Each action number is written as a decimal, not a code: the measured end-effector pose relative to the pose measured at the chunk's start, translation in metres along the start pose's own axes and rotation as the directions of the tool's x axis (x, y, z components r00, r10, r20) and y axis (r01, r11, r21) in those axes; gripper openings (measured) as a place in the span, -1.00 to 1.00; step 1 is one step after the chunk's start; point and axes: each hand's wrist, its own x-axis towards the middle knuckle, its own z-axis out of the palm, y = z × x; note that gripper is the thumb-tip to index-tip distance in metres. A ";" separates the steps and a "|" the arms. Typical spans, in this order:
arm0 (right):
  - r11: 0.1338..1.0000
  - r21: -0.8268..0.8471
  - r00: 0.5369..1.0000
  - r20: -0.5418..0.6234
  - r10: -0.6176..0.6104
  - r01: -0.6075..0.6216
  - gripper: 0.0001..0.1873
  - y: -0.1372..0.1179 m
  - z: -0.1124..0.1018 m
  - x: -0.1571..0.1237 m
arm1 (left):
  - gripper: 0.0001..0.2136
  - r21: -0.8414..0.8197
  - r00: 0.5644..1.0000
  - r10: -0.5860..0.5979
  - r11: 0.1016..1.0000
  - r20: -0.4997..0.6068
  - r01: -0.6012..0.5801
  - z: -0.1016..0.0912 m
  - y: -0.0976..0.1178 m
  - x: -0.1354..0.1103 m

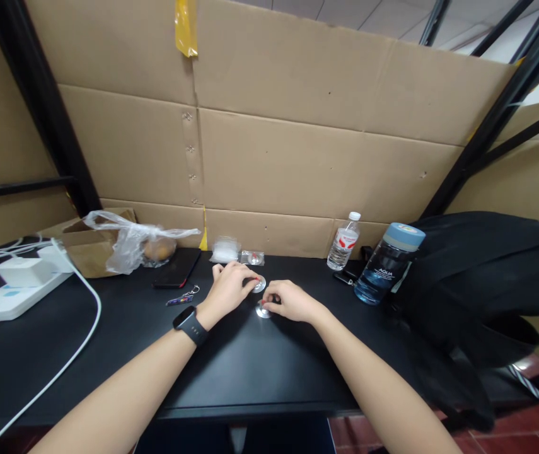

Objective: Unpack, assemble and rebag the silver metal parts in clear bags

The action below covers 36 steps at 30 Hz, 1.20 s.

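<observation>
Two small shiny round discs with red centre knobs sit close together on the black tabletop (231,378). At the farther disc (260,285), my left hand (229,287) pinches the red knob between thumb and fingertips. With a black watch (190,325) on its wrist, the left arm reaches in from the lower left. My right hand (292,301) has its fingertips closed round the red knob of the nearer disc (263,312). Both discs are partly hidden by my fingers. Behind them lies a clear packet (253,257) with something red and round inside.
A stack of clear plastic packets (226,249), a phone (177,268) and a keychain (183,296) lie left of centre. Farther left are a plastic bag (127,243) and a power strip (23,293). On the right stand a water bottle (343,243), a blue-lidded bottle (389,265) and a black bag (481,271).
</observation>
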 end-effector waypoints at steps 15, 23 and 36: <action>0.744 0.668 0.915 -0.295 0.275 -0.009 -0.69 -0.006 0.004 0.011 | -0.78 -0.507 0.967 -0.252 0.829 0.036 0.235 0.014 -0.004 0.006; 0.531 0.847 0.924 -0.187 0.335 -0.021 -0.60 -0.009 0.010 0.010 | -0.77 -0.546 0.947 -0.317 0.784 0.055 0.295 0.017 -0.002 0.005; 0.671 0.741 0.929 -0.225 0.295 -0.033 -0.44 -0.003 0.007 0.010 | -0.78 -0.109 0.995 -0.103 0.989 0.002 0.102 -0.006 -0.014 0.009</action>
